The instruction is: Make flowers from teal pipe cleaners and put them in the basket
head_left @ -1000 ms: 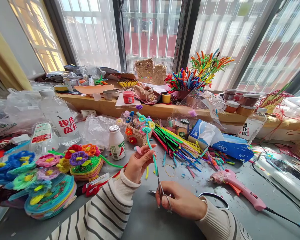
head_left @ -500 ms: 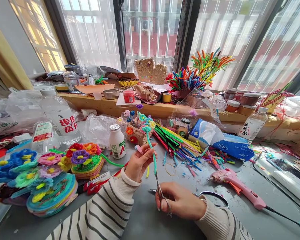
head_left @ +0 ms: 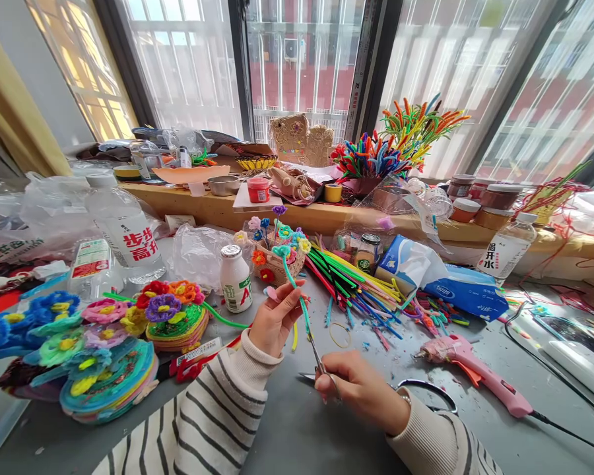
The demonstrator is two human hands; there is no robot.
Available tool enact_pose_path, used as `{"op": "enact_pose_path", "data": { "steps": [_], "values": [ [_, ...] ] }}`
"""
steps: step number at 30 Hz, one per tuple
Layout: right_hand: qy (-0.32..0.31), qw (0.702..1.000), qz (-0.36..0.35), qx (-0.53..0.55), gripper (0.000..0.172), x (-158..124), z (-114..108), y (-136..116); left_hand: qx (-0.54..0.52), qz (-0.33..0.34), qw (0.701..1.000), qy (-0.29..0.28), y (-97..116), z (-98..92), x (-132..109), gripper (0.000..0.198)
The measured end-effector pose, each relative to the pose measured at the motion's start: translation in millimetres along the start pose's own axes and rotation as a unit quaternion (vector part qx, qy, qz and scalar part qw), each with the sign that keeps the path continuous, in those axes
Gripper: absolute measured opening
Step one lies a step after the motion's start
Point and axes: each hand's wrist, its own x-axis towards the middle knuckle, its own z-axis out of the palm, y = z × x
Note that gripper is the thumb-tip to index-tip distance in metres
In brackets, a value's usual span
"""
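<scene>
Pinched in my left hand (head_left: 276, 321) is a teal pipe-cleaner stem (head_left: 304, 310), slanting down to the right, with a teal flower head at its top in front of a small flower basket (head_left: 272, 267). A small pink piece (head_left: 270, 292) shows by the left fingertips. My right hand (head_left: 359, 389) is closed on small silver scissors (head_left: 318, 359), whose tips meet the stem's lower end; whether the blades are around it I cannot tell. Beneath the right hand lies a larger pair of scissors with dark handles (head_left: 433, 389), partly hidden.
A pink glue gun (head_left: 482, 376) lies at right. Bundled pipe cleaners (head_left: 351, 284) spread behind my hands. A white bottle (head_left: 236, 280) stands behind my left wrist, and pipe-cleaner flower pieces (head_left: 106, 376) sit at left. A blue tissue pack (head_left: 462, 290) lies farther back.
The view has shifted slightly, so things sit a little farther right. My right hand and the scissors have risen slightly along the stem; both hands keep their holds.
</scene>
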Motion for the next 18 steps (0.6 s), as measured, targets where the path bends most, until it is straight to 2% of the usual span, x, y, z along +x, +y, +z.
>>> {"op": "enact_pose_path", "data": {
  "steps": [4, 9, 18],
  "values": [
    [0.034, 0.999, 0.021, -0.017, 0.049, 1.3, -1.0, -0.1, -0.014, 0.000, 1.000, 0.022, 0.1, -1.8, 0.3, 0.018],
    [0.045, 0.998, 0.032, -0.031, 0.051, 1.3, -2.5, -2.4, -0.007, 0.002, 0.999, 0.035, 0.1, -2.9, 0.2, 0.018],
    [-0.024, 0.999, 0.023, 0.035, 0.055, -3.0, -2.6, -0.6, -0.001, -0.024, 1.000, 0.017, -2.0, 4.0, -4.2, 0.017]
  ]
}}
